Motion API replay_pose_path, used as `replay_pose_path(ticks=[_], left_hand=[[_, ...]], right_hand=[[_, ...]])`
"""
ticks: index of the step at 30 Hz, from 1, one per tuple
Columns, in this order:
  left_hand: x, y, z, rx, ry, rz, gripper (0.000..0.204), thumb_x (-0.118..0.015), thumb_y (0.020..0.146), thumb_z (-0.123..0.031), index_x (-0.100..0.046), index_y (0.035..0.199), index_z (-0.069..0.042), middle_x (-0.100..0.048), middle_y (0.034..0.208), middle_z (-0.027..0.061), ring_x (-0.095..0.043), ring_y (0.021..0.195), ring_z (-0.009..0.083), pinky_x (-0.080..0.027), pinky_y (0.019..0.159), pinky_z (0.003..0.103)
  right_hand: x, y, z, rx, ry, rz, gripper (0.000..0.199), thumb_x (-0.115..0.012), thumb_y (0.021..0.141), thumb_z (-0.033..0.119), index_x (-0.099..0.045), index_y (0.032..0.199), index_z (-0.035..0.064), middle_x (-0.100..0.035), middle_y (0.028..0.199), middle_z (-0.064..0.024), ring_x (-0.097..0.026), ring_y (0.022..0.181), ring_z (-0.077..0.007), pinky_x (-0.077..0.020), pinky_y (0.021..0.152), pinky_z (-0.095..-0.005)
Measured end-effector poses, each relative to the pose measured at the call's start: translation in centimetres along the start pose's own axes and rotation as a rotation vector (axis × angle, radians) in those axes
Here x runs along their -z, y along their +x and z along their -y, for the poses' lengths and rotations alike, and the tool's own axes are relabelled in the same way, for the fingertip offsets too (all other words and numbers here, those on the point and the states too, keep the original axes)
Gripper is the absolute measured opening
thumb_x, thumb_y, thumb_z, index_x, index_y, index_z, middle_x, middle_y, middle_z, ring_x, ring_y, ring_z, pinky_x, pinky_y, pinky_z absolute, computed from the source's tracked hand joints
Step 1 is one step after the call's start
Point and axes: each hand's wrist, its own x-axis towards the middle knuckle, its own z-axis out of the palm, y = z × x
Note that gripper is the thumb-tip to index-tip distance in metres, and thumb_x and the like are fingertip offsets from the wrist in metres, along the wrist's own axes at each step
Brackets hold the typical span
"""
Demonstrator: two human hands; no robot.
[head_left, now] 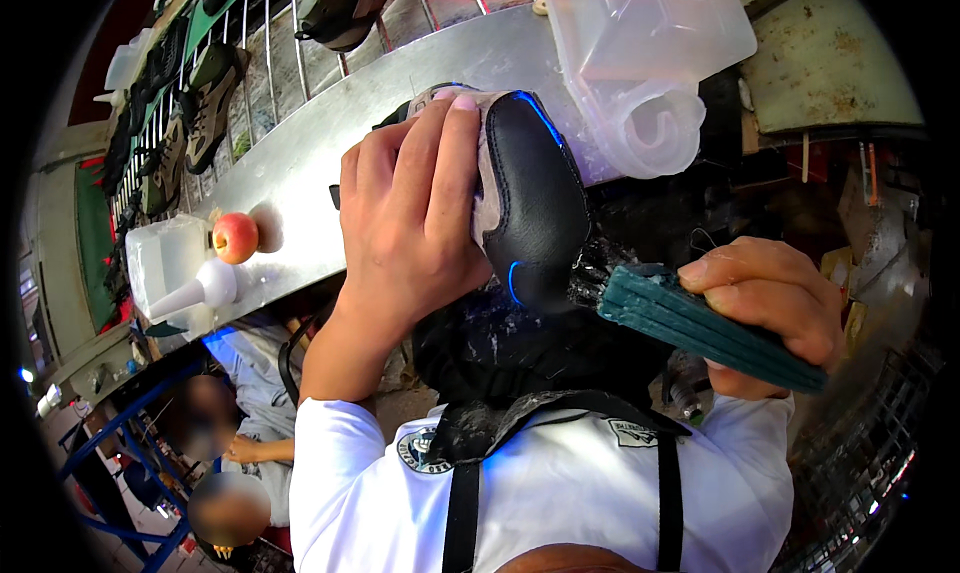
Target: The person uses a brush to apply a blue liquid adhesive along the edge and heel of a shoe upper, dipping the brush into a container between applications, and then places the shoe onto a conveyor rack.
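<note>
A shoe (540, 203) with black smooth leather and grey suede is tilted up at the metal bench's near edge. My left hand (415, 198) grips it, fingers wrapped over the suede side. To the right, my right hand (770, 298) pinches a flat dark-green brush (700, 323) between thumb and fingers. The brush's bristles (590, 273), streaked with whitish stuff, point at the shoe's lower right edge. Whether they touch it I cannot tell. Blue light glints along the black leather. The shoe's far side is hidden behind my left hand.
On the metal bench (300, 173) stand an apple (236, 237), a white nozzle bottle (205, 285) and a translucent box (160, 253). A large translucent container (650, 33) occupies the right end. Several shoes sit on a wire rack (270, 53) behind. People sit at lower left.
</note>
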Motion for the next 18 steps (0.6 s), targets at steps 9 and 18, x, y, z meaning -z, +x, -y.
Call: replay_pose_path(ticks=[9, 18], left_hand=[[-0.6, 2.1, -0.8, 0.079, 0.035, 0.073, 0.085, -0.08, 0.056, -0.016, -0.054, 0.136, 0.0, -0.062, 0.122, 0.0141, -0.06, 0.094, 0.03, -0.045, 0.078, 0.043], [0.0, 3.9, -1.1, 0.154, 0.036, 0.188, 0.096, -0.087, 0.052, -0.017, -0.052, 0.141, -0.006, -0.064, 0.121, 0.0086, -0.059, 0.091, 0.0305, -0.046, 0.079, 0.041]], right_hand=[[2.8, 2.6, 1.4, -0.036, -0.287, 0.103, 0.028, -0.078, 0.086, 0.024, -0.066, 0.094, -0.0001, -0.073, 0.093, -0.0204, -0.073, 0.077, -0.0277, -0.0606, 0.072, -0.036], [4.7, 8.0, 2.1, 0.095, -0.511, 0.392, 0.03, -0.076, 0.089, 0.026, -0.066, 0.098, -0.0016, -0.073, 0.091, -0.0204, -0.074, 0.081, -0.0301, -0.0603, 0.073, -0.0377]])
